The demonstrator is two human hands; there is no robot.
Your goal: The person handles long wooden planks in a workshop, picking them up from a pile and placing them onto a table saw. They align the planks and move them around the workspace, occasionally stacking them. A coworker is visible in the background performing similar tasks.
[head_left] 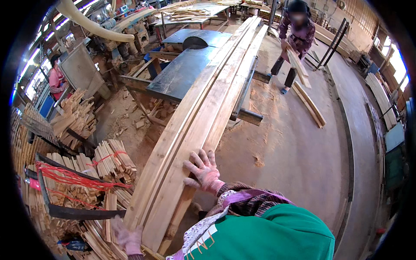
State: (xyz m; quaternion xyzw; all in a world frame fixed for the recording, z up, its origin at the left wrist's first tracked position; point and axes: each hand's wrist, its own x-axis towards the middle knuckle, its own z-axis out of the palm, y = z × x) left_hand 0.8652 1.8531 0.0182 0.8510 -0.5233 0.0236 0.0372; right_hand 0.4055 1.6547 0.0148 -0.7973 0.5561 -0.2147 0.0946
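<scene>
Long wooden planks lie side by side, running from near me to the far side of a table saw. My right hand, in a pinkish work glove, rests flat on the near part of the planks with its fingers spread. At their near left end is my left hand, gloved too and slightly blurred. Its thumb and fingers are apart around the corner of the leftmost plank, and I see no closed grip. The saw's dark round blade stands up from the blue-grey tabletop, left of the planks.
Another person stands at the far right, holding short boards. Two boards lie on the floor nearby. Bundled wood strips and a dark metal rack with red cord are at my left. A second person is far left.
</scene>
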